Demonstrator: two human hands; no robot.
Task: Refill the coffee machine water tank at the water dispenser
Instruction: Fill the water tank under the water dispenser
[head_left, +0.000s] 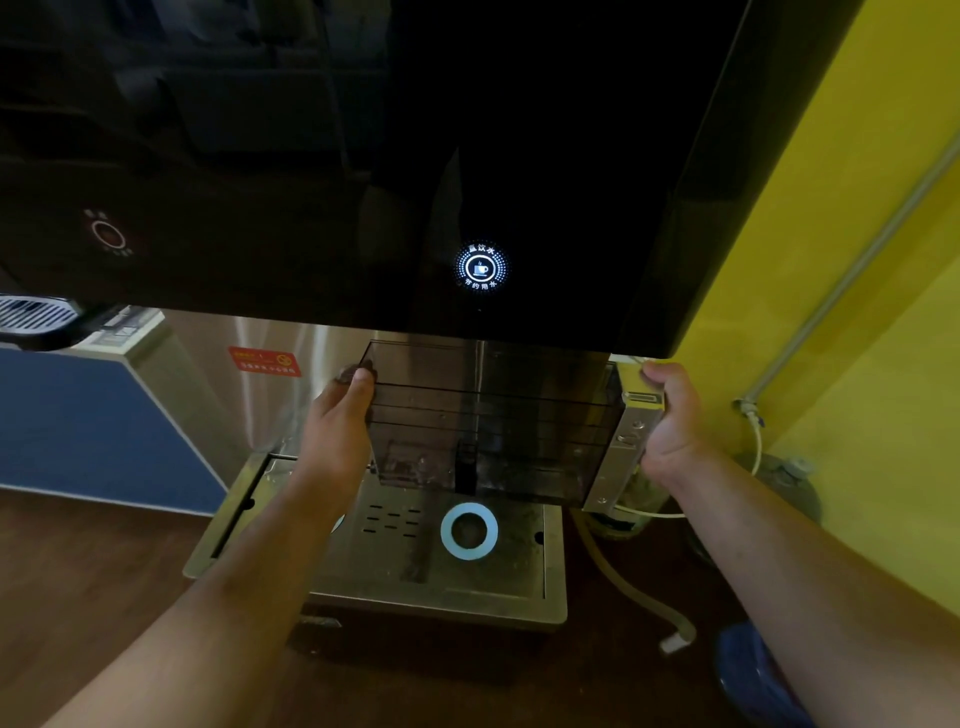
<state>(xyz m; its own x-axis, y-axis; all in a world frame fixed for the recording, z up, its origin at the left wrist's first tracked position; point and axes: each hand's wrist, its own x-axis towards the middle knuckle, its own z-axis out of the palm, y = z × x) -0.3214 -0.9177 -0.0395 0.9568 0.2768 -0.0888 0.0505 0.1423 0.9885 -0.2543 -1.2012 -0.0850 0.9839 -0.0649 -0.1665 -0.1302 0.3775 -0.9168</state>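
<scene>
The smoked, see-through water tank (498, 421) hangs under the black glass front of the water dispenser (415, 156), above the steel drip tray (426, 577). My left hand (340, 415) grips the tank's left end, thumb on its front face. My right hand (670, 415) clasps the metal plate on its right end. A round button with a cup icon (480, 268) glows white-blue on the panel just above the tank. A dim red ring button (108, 235) sits far left on the panel. Whether water is flowing is not visible.
A pale blue ring (469, 530) marks the tray under the tank. A yellow wall (857, 312) with a grey pipe (852, 275) stands at the right. Hoses and a white cable (644, 597) lie on the floor beside the tray. A blue panel (88, 431) stands at the left.
</scene>
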